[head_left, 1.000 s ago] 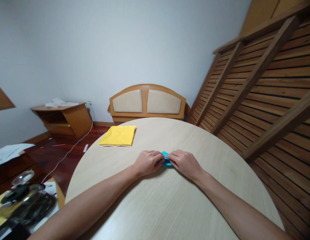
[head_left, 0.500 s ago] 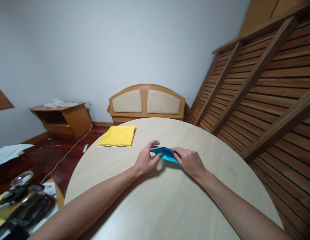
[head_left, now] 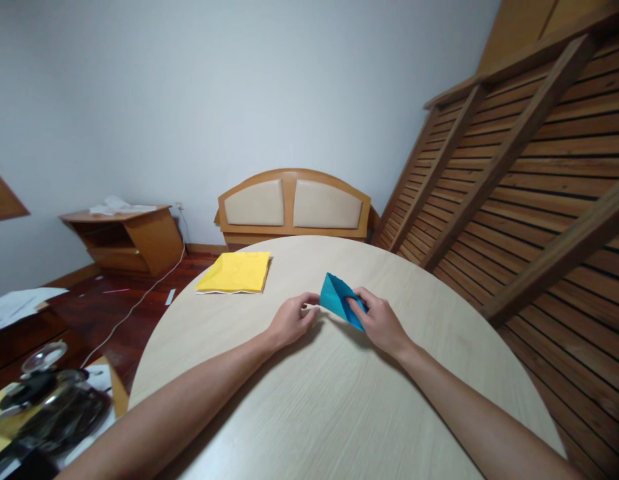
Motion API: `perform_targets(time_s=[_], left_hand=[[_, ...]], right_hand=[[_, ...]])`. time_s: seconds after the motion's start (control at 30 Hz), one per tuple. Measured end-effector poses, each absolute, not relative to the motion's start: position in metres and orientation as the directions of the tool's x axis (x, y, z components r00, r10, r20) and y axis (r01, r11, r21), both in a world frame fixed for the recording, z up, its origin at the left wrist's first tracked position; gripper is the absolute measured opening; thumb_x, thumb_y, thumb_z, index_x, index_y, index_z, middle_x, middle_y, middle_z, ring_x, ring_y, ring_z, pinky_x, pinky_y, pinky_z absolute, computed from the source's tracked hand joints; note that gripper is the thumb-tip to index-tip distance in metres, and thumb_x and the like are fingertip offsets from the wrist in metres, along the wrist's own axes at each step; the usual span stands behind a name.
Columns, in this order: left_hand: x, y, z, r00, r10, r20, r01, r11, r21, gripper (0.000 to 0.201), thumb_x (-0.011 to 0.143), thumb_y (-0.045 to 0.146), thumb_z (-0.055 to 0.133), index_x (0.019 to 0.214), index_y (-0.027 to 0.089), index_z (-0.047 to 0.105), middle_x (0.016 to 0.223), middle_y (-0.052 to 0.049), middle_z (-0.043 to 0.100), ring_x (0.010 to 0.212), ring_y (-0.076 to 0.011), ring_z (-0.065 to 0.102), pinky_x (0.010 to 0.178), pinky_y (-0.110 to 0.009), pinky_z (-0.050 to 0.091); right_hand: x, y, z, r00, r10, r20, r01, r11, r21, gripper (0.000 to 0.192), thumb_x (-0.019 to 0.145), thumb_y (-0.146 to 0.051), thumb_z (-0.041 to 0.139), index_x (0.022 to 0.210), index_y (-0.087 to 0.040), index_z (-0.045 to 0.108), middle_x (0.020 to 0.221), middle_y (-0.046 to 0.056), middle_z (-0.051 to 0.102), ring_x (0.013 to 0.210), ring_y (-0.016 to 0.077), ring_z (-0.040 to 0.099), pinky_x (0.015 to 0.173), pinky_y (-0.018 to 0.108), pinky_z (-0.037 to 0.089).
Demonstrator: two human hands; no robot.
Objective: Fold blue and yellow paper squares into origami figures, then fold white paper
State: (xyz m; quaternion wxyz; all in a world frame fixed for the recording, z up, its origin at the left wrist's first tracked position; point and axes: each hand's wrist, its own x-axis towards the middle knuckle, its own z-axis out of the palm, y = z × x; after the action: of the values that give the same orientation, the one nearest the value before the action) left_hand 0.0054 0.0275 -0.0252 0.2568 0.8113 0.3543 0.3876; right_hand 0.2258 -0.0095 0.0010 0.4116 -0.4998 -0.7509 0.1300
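A folded piece of blue paper [head_left: 336,298] is held tilted above the round table, its pointed corner facing up and away from me. My right hand [head_left: 382,321] grips it by its right side, the thumb lying on the near face. At the paper's left edge is my left hand [head_left: 293,320], its thumb and fingers curved with a gap between them. Those fingertips come very close to the paper, and I see nothing between them.
A yellow stack of paper or packet [head_left: 236,272] lies at the table's [head_left: 309,413] far left. Behind stands a padded headboard [head_left: 294,200]. Wooden slats [head_left: 529,160] lean along the right. Left are a small desk [head_left: 149,237] and a side surface with a glass-like pot [head_left: 69,410].
The blue paper has turned in my right hand, from lying nearly flat to tilted with a corner up. My left fingers have come off its left end and dropped slightly.
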Motion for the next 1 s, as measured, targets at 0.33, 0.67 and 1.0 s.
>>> perform_targets(time_s=[0.33,0.67,1.0], left_hand=[[0.003,0.029,-0.015,0.472,0.776,0.419,0.359,-0.603,0.712,0.017,0.090,0.022,0.058,0.093,0.017,0.074,0.093,-0.005,0.076,0.085,-0.0188,0.069,0.081,-0.030,0.052],[0.003,0.025,-0.013,0.558,0.769,0.311,0.164,-0.470,0.867,0.039,0.095,0.044,0.053,0.099,0.012,0.075,0.090,-0.010,0.075,0.080,-0.0177,0.067,0.077,-0.029,0.052],[0.001,0.030,-0.018,0.623,0.759,0.189,0.080,-0.302,0.950,0.045,0.085,0.048,0.067,0.108,0.009,0.075,0.084,-0.011,0.074,0.069,-0.0148,0.062,0.070,-0.030,0.050]], right_hand=[[0.237,0.001,-0.004,-0.168,0.878,0.448,0.405,0.476,-0.781,0.027,0.093,-0.041,0.053,0.092,-0.018,0.067,0.081,0.003,0.067,0.075,0.0194,0.060,0.068,0.028,0.045],[0.248,0.006,-0.007,-0.215,0.864,0.455,0.340,0.503,-0.794,0.028,0.092,-0.039,0.053,0.096,-0.018,0.072,0.089,0.004,0.072,0.082,0.0207,0.064,0.076,0.030,0.048],[0.248,0.003,-0.006,-0.246,0.859,0.450,0.274,0.507,-0.817,0.031,0.092,-0.043,0.054,0.100,-0.019,0.072,0.096,0.008,0.073,0.089,0.0225,0.066,0.084,0.038,0.052]])
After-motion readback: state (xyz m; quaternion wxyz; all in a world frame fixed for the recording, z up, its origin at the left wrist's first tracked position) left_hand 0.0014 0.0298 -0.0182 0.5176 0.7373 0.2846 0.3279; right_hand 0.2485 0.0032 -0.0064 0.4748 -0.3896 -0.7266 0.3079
